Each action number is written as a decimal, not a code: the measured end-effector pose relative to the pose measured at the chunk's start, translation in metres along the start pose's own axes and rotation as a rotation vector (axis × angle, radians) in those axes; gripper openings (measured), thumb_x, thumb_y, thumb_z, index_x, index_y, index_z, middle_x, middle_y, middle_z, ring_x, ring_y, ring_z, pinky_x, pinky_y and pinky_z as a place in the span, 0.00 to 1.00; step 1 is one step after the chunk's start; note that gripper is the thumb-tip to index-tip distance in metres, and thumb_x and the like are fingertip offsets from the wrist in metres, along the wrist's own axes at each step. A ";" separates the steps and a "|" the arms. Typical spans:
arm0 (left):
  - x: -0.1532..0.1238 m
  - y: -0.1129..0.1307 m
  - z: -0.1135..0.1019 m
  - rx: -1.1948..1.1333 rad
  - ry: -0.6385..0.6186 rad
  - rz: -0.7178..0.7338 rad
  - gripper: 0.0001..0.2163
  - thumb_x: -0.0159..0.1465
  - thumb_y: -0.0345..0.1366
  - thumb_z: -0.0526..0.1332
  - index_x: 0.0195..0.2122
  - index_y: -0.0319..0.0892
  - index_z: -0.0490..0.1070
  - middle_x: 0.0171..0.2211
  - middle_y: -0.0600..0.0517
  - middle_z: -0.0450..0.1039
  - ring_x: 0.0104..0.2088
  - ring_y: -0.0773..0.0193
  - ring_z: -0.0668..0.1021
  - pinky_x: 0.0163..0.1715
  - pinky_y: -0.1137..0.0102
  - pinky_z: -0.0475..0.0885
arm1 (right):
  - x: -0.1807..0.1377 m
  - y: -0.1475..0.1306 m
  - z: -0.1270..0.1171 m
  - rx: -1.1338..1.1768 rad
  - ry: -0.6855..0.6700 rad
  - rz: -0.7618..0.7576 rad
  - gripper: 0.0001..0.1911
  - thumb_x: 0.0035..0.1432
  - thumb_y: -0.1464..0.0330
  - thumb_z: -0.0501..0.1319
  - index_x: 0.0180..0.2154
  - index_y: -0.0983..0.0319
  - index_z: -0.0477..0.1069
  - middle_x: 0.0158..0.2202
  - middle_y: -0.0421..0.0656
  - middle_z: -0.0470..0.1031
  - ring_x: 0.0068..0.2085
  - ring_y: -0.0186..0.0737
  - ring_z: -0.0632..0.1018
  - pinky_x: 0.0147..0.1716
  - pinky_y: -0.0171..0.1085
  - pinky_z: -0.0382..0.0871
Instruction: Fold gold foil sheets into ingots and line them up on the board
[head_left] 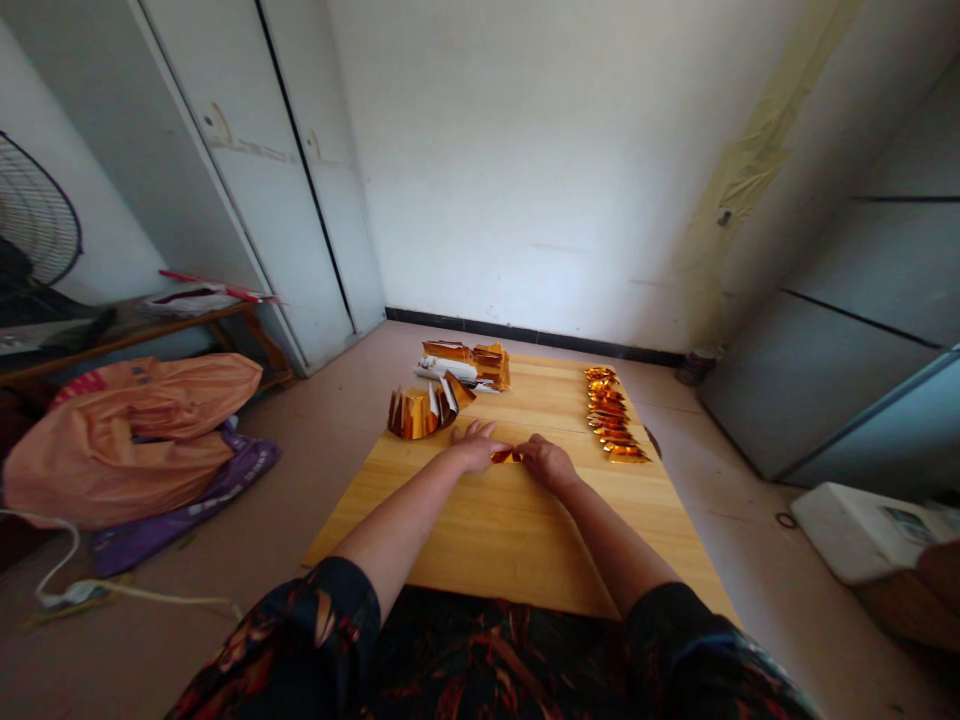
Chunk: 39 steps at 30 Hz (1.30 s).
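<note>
The flat, rectangular, pale-yellow wooden surface (465,545) looks smooth, with a soft sheen and faint grain. At its middle, the small folded gold-orange strip of foil-like paper (507,456) is shiny. Taking directions from there, the row of folded gold-orange foil-like pieces (616,420) at two o'clock is mirror-glossy and creased. At ten o'clock, the curved stack of gold-orange sheets (417,412) has a metallic gloss, with matt white paper showing at its edges. At twelve o'clock stands the matt, lightly scuffed white wall (525,200). Towards nine o'clock, the big peach-coloured bag (142,420) looks like thin, crumpled plastic; the purple bag (187,510) below it seems slicker.
</note>
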<state>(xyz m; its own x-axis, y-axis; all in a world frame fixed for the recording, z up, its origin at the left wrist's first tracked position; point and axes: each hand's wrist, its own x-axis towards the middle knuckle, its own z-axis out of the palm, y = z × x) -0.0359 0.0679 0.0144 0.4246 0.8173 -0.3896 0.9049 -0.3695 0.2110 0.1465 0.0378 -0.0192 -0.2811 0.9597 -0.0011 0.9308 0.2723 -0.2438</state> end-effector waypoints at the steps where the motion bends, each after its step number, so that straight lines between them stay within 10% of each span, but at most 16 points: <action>1: 0.001 0.000 -0.001 0.015 -0.009 0.005 0.23 0.61 0.35 0.56 0.55 0.68 0.61 0.67 0.61 0.40 0.66 0.47 0.41 0.57 0.40 0.41 | 0.000 0.000 0.000 -0.015 -0.004 -0.004 0.15 0.63 0.66 0.50 0.42 0.52 0.75 0.40 0.42 0.72 0.35 0.33 0.74 0.32 0.29 0.62; 39: 0.000 0.003 -0.003 -0.059 0.020 -0.018 0.21 0.58 0.39 0.58 0.52 0.69 0.65 0.66 0.63 0.45 0.66 0.48 0.44 0.59 0.42 0.42 | -0.026 0.018 -0.020 0.010 -0.027 -0.100 0.13 0.63 0.66 0.52 0.41 0.55 0.76 0.42 0.42 0.71 0.39 0.32 0.74 0.37 0.28 0.64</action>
<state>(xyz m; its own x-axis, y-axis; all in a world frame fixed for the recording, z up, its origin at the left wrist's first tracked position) -0.0327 0.0683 0.0174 0.4067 0.8325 -0.3762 0.9091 -0.3283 0.2564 0.1746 0.0193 -0.0043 -0.3786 0.9256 -0.0027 0.8956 0.3656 -0.2535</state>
